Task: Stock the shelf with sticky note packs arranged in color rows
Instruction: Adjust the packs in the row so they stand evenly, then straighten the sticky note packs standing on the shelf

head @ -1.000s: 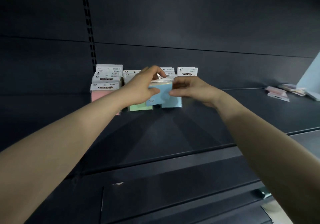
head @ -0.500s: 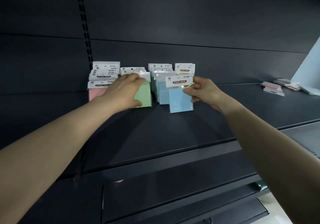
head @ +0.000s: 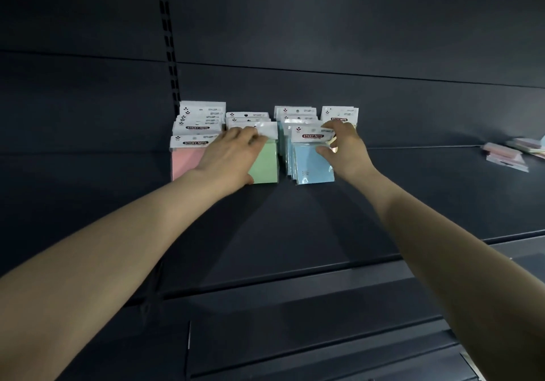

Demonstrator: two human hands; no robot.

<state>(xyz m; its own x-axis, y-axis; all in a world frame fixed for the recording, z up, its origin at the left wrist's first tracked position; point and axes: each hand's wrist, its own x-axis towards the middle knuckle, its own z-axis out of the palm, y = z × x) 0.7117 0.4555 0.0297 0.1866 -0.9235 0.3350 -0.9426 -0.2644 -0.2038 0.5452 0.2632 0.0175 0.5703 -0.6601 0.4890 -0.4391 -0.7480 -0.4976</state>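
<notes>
four color rows (head: 188, 161) at back left of shelf (head: 413, 200), beside slotted upright (head: 167, 41). all standing, white headers up, long axis vertical, faces forward. left hand (head: 230, 156) flat on front green pack (head: 265, 165), fingers (head: 244, 135) almost straight. right hand (head: 346, 150) pinching front blue pack (head: 309, 165) at right edge. wide bare shelf rightward until loose packs (head: 505, 161).

A shop: dark retail shelving (head: 324, 218) with slotted upright (head: 169, 41), stocked with packaged sticky note packs (head: 312, 150).
</notes>
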